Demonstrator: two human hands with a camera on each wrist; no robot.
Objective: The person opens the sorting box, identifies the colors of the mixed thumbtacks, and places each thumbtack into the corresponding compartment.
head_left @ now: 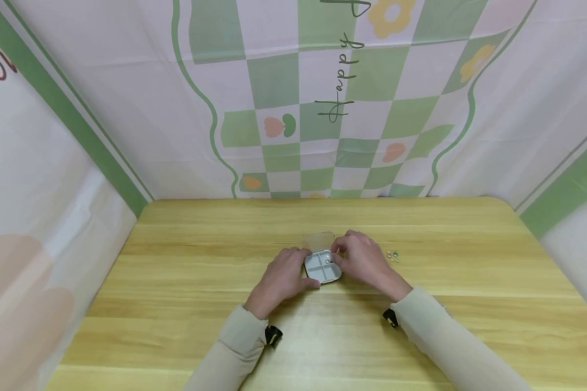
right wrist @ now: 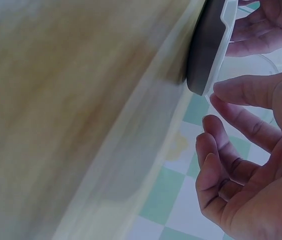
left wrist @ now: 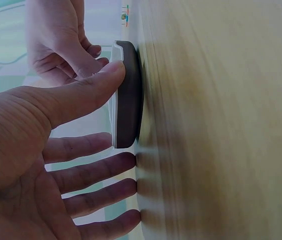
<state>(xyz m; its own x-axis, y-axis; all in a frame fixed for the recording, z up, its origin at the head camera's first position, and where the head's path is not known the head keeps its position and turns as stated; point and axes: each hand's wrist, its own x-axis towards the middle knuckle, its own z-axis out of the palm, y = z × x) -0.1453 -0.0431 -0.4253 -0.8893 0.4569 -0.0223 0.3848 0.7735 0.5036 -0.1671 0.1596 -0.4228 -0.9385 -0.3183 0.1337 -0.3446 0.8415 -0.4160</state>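
Note:
A small pill box [head_left: 316,274] with a dark base and a pale tray of several compartments lies on the table, its clear lid [head_left: 319,240] swung up at the far side. My left hand [head_left: 285,274] holds its left side, thumb at the near edge and index finger at the far corner; the other fingers [left wrist: 101,192] are spread and reach the table. At the box's right rim is my right hand [head_left: 364,260], thumb and index fingertips close together, the other fingers [right wrist: 221,155] bent. Whether anything is between them is hidden. A tiny ring-like piece [head_left: 328,261] shows in the far-right compartment.
Several tiny shiny pieces [head_left: 393,254] lie on the wooden table [head_left: 200,244] to the right of my right hand. A patterned cloth [head_left: 274,81] hangs behind the table's far edge, and more cloth hangs on both sides.

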